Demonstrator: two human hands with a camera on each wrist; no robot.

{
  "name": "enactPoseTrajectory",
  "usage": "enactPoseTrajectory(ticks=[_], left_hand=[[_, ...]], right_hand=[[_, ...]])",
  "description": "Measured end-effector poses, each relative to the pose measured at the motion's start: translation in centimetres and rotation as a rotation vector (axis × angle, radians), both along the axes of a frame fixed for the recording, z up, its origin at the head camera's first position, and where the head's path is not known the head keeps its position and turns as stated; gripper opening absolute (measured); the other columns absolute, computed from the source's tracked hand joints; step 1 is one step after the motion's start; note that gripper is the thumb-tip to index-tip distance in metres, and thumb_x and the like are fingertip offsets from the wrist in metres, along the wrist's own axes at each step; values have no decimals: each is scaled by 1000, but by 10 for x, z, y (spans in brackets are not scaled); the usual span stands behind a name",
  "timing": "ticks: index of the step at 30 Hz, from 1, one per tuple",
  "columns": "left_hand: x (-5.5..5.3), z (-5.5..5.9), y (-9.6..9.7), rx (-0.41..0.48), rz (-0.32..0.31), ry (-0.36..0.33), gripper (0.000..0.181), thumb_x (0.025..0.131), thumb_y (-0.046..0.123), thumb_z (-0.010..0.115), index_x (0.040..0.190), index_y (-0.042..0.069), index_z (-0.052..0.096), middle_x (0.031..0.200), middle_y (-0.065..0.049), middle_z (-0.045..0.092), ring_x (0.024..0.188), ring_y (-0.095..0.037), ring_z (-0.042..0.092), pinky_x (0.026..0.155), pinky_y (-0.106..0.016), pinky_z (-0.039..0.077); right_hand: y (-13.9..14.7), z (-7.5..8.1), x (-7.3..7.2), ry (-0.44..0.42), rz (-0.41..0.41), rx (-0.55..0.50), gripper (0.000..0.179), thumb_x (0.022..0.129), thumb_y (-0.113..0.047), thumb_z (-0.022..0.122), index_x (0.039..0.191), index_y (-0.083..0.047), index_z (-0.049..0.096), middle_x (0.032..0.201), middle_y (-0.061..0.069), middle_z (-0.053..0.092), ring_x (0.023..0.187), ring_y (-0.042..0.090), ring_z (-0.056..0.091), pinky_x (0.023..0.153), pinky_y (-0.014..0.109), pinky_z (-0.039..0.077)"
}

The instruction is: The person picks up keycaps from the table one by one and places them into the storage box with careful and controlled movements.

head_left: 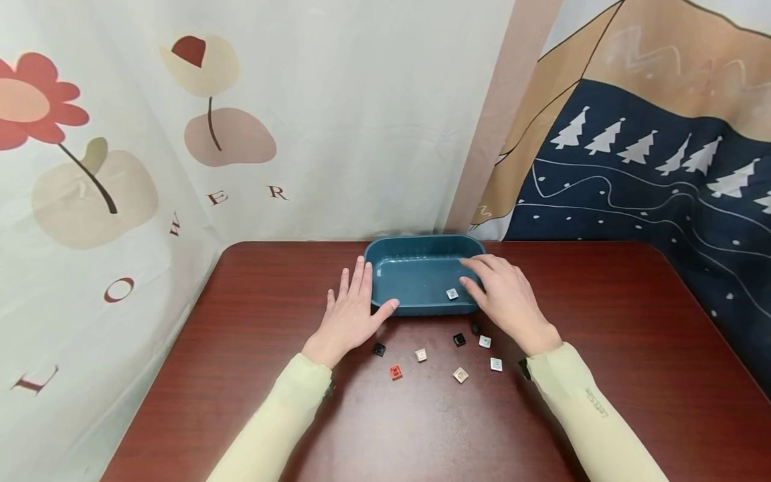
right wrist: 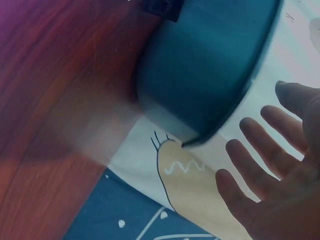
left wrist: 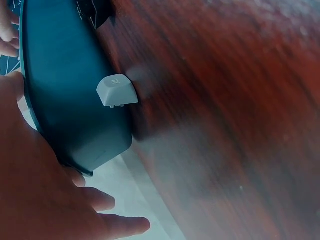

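A dark teal tray (head_left: 385,310) sits at the back of the table with one white keycap (head_left: 452,294) inside it. My left hand (head_left: 349,314) lies along the tray's left end, fingers straight and thumb over the front rim. Over the right end hovers my right hand (head_left: 508,294), its fingers spread and loosely bent with nothing between them. In front of the tray lie a red keycap (head_left: 395,372), black keycaps (head_left: 460,339), white keycaps (head_left: 496,364) and beige keycaps (head_left: 460,375). The left wrist view shows a pale keycap (left wrist: 117,91) in front of the tray's side.
The reddish-brown wooden table (head_left: 602,301) runs back to a printed curtain (head_left: 361,134) right behind the tray. Its rear edge is close to the tray's far wall. Both forearms reach in from the front, on either side of the keycaps.
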State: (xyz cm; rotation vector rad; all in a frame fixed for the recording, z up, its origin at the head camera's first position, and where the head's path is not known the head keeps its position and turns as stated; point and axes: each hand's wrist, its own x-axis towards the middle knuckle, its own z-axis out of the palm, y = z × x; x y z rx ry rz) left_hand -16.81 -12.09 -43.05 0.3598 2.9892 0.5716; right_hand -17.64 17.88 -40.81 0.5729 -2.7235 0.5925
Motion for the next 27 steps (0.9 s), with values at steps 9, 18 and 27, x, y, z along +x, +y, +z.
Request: enactPoseTrajectory(ticks=[9, 18, 27], left_hand=[[-2, 0, -1, -1, -8, -6, 99, 100, 73, 39, 167, 8, 5, 174, -6, -8, 158, -42, 4, 117, -72, 17], [-1, -1, -3, 3, -6, -21, 100, 100, 74, 39, 167, 9, 3, 174, -6, -8, 158, -42, 2, 118, -72, 15], [-2, -3, -2, 6, -11, -13, 99, 100, 74, 38, 167, 9, 3, 174, -7, -8, 158, -42, 3, 117, -72, 16]], right_hand=[[23, 6, 32, 61, -37, -49, 39, 99, -24, 72, 135, -11, 68, 132, 13, 66, 120, 35, 60, 95, 60, 47], [36, 5, 59, 19, -41, 10, 41, 96, -30, 74, 134, -12, 69, 129, 12, 67, 117, 37, 63, 95, 61, 47], [43, -2, 75, 32, -4, 75, 41, 93, -31, 77, 130, -13, 71, 124, 10, 69, 113, 34, 66, 92, 60, 49]])
